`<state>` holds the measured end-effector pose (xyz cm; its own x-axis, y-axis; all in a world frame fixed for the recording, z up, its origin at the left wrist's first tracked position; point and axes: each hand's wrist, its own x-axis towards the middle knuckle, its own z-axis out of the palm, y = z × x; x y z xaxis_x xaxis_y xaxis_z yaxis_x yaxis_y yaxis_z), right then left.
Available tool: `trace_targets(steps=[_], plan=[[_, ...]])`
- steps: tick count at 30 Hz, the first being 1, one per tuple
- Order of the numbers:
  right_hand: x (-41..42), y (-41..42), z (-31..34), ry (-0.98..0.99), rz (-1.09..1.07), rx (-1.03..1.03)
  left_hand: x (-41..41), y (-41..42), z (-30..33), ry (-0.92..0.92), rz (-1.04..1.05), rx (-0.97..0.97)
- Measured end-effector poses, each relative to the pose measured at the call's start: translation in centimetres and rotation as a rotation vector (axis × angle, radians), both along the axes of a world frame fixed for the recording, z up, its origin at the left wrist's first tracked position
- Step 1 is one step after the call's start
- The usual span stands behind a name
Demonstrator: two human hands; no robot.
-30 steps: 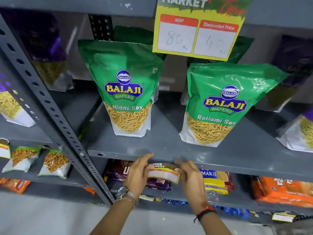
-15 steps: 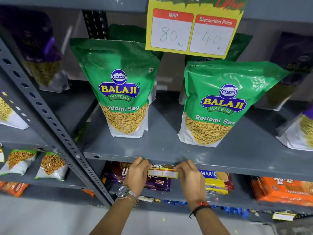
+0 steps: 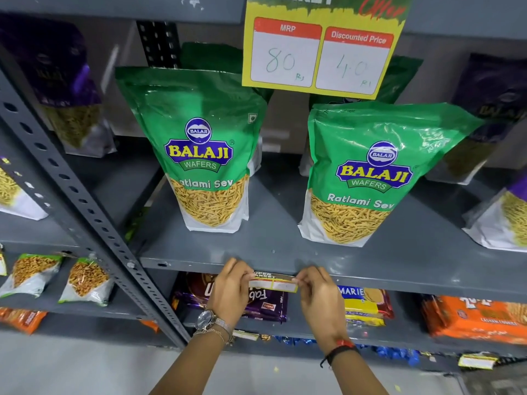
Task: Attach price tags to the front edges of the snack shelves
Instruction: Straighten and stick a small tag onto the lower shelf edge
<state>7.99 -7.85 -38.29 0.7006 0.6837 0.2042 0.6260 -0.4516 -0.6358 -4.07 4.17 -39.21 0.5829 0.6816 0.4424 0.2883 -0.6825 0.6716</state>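
Upright post (image 3: 85, 212): grey, punched with holes, slanting down to the left of my left hand.
Small packets (image 3: 57, 277): two green-topped snack packets on the lower shelf, well to the left of my left hand.
Left hand (image 3: 231, 289): raised to the shelf's front edge, fingers pinched on the left end of the price tag; a metal watch (image 3: 206, 320) sits on that wrist.
Left pouch (image 3: 202, 149): green Balaji Wafers Ratlami Sev pouch, upright on the shelf above my left hand.
Price tag (image 3: 275, 282): small yellow strip with two white boxes, held level between my two hands, right at the shelf's front edge; I cannot tell if it touches the metal.
Shelf edge (image 3: 399, 283): grey lip running past both hands, just above my fingertips.
Purple pack (image 3: 265, 306): lies on the shelf below, behind the tag and between my hands.
Hanging sign (image 3: 322, 47): large yellow card high above my hands, reading MRP 80, Discounted Price 40.
Right hand (image 3: 319, 295): fingers closed on the tag's right end; red and black bands (image 3: 340, 349) at the wrist.
Right pouch (image 3: 370, 175): same green pouch, leaning slightly, above my right hand.
Orange packs (image 3: 473, 317): on the lower shelf, well to the right of my right hand.
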Motion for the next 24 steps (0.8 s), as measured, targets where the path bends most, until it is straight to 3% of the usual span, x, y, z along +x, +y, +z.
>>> trace_targets(steps=[9,19,24], plan=[[-0.4,0.6,0.4,-0.025,-0.011,-0.067,0.2,-0.2,0.8,-0.048,-0.036,-0.004],[3.4,-0.1,2.1,-0.166,0.187,-0.324,0.3,0.9,1.9,0.224,0.105,-0.119],[7.2,-4.3,2.6,-0.341,0.408,-0.226,1.5,-1.8,4.5,0.260,0.085,0.170]])
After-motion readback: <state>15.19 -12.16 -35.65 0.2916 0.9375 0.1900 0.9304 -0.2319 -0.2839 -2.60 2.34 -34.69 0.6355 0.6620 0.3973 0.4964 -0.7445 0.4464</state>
